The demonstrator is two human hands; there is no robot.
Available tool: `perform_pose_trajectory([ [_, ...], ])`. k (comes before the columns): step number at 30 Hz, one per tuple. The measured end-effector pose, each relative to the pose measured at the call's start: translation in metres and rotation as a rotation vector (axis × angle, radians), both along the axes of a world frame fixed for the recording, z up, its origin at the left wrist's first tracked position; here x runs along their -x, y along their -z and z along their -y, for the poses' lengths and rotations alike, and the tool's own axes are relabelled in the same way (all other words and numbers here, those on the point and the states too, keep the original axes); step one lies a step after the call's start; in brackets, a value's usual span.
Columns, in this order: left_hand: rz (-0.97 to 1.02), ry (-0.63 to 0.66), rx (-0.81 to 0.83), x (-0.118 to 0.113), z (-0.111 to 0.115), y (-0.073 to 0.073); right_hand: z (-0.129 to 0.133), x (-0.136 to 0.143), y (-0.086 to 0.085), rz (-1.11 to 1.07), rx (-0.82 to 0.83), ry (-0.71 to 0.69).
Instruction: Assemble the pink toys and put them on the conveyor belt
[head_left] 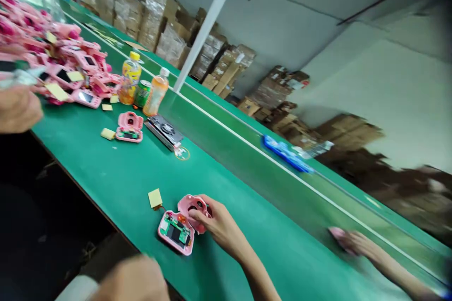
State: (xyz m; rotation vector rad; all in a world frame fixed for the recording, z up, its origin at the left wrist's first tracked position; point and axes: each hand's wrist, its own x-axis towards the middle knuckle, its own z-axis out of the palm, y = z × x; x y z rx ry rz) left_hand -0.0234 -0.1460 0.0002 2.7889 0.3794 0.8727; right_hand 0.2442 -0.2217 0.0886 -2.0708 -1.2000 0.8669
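Note:
My right hand (pixel 217 223) grips the raised pink shell half (pixel 192 204) of an opened toy camera, thumb on its inner side. The other half (pixel 176 233) lies beside it on the green table, showing a green circuit board and dark parts. From its corner a short cable runs to a pale yellow square (pixel 155 198) flat on the tabletop. My left hand (pixel 136 280) is a blur at the bottom edge, near the table's edge; whether it holds anything cannot be made out.
Another opened pink camera (pixel 129 128) lies further left near a dark stacked box (pixel 165 130), bottles (pixel 156 92) and a can (pixel 142 94). A pile of pink cameras (pixel 81 63) fills the far left. Other people's hands (pixel 16 108) (pixel 355 243) hold pink pieces. A blue tray (pixel 286 154) lies beyond.

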Motion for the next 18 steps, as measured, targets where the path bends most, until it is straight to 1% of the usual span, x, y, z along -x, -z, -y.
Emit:
perform_pose_trajectory([
  [2, 0.033, -0.048, 0.076, -0.008, -0.020, -0.001, 0.032, 0.002, 0.003, 0.013, -0.016, 0.077],
  [3, 0.051, -0.098, 0.113, -0.016, -0.029, 0.000, 0.044, 0.003, 0.004, 0.033, -0.027, 0.108],
  [4, 0.026, -0.138, 0.161, -0.026, -0.038, 0.001, 0.053, 0.005, 0.005, 0.064, -0.037, 0.133],
  [5, 0.000, -0.147, 0.188, -0.038, -0.043, 0.001, 0.060, 0.007, 0.004, 0.104, -0.041, 0.149],
  [6, -0.030, -0.143, 0.216, -0.050, -0.046, 0.000, 0.065, 0.010, 0.002, 0.156, -0.045, 0.164],
  [8, -0.079, -0.058, 0.272, -0.072, -0.046, -0.002, 0.070, 0.019, -0.001, 0.289, -0.081, 0.192],
  [11, -0.092, 0.159, 0.419, -0.091, -0.039, -0.010, 0.063, 0.042, -0.002, 0.504, -0.259, 0.237],
  [13, -0.085, 0.288, 0.571, -0.094, -0.037, -0.016, 0.049, 0.059, 0.003, 0.549, -0.333, 0.198],
  [15, -0.069, 0.373, 0.759, -0.094, -0.036, -0.022, 0.033, 0.071, 0.010, 0.501, -0.327, 0.117],
  [16, -0.051, 0.394, 0.861, -0.095, -0.035, -0.024, 0.025, 0.075, 0.013, 0.452, -0.326, 0.093],
  [17, -0.018, 0.393, 0.964, -0.097, -0.033, -0.026, 0.019, 0.076, 0.016, 0.396, -0.343, 0.098],
  [18, 0.033, 0.370, 1.060, -0.100, -0.030, -0.026, 0.013, 0.077, 0.019, 0.335, -0.379, 0.136],
])
